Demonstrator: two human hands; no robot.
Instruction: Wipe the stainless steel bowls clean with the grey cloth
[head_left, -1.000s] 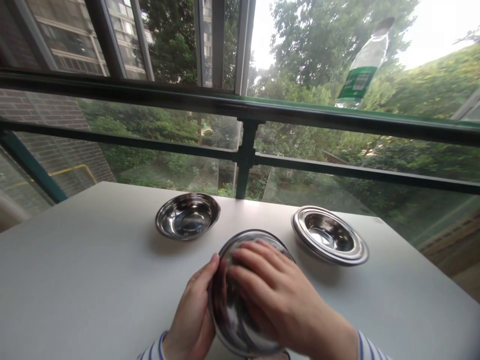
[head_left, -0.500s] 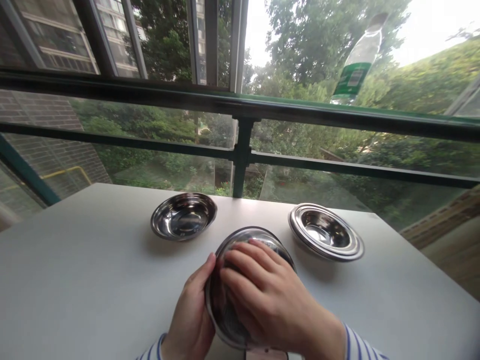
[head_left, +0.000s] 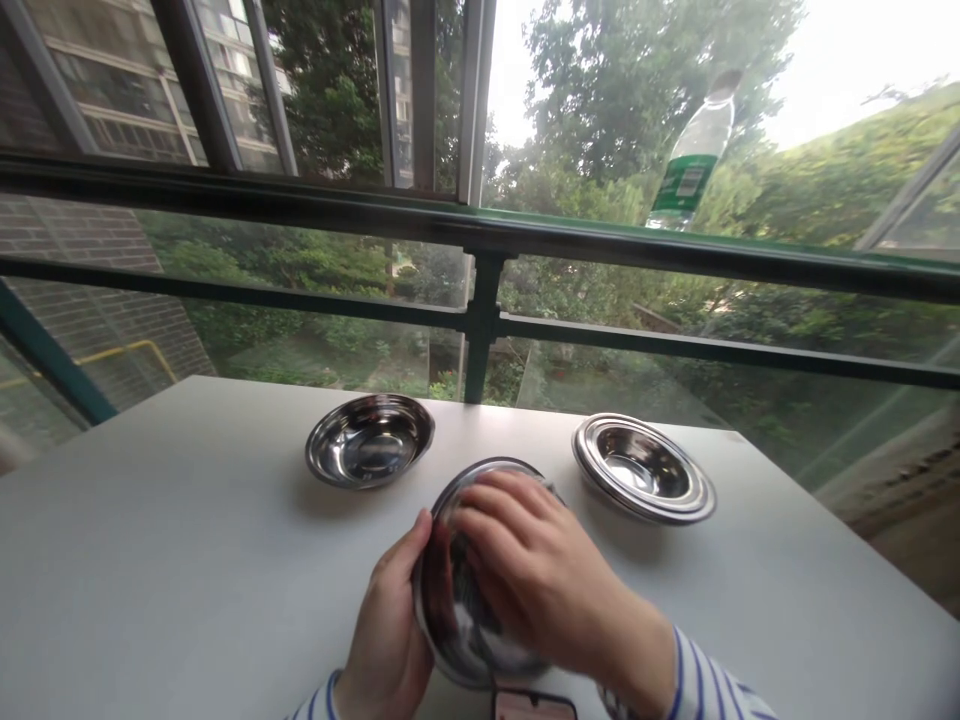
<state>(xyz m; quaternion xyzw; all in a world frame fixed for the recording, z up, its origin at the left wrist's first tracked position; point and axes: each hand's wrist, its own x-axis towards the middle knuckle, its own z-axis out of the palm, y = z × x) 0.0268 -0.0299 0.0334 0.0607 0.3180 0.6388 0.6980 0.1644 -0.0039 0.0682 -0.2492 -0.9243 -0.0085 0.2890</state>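
Note:
A shiny steel bowl is tilted up in front of me. My left hand grips its left rim, thumb on the near side of the edge and the other fingers hidden behind it. Inside the bowl, my right hand lies across the upper right part with its fingers curled and close together, slightly blurred. Whatever may be under those fingers is hidden. A second steel bowl sits beyond my left hand, and a stack of steel bowls stands to the right.
The white table ends at a window with a dark green railing. On that railing stands a clear plastic bottle with a green label. A phone lies at the table's near edge, below the held bowl.
My right hand has shifted slightly up and right inside the bowl, uncovering more of its inner surface. My left hand keeps its grip. The view has tipped a little, and more of the phone shows.

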